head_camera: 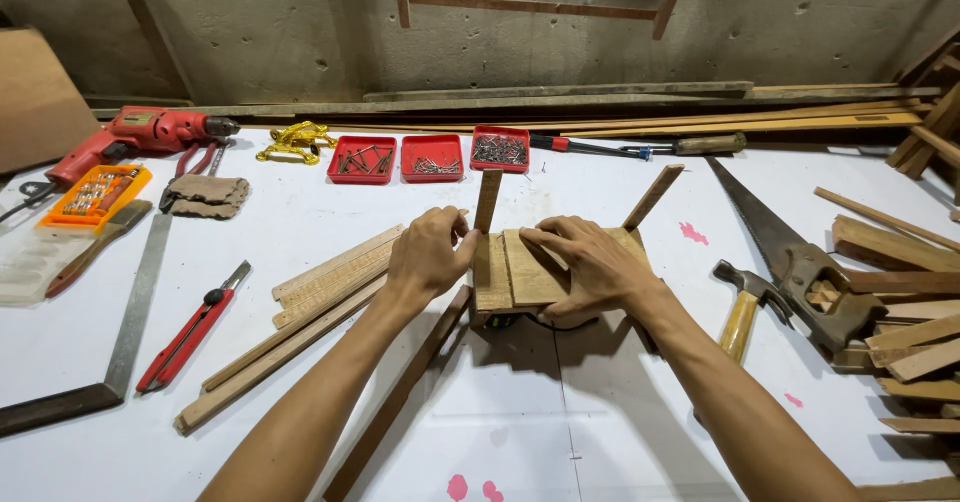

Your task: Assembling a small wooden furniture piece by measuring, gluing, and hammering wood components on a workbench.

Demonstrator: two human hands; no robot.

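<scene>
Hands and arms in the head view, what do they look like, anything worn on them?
Both forearms are bare right up to the bottom edge of the picture: no sleeves show. The left hand and right hand wear no gloves, and no watch, ring or wristband is visible. Fingernails are short and unpainted.

Red drill (130, 134), red trays (431, 157), yellow chain (295, 141), white tbl (500, 432) w/ pink spots.

Both hands (520, 262) on wooden slats (520, 272)
</scene>
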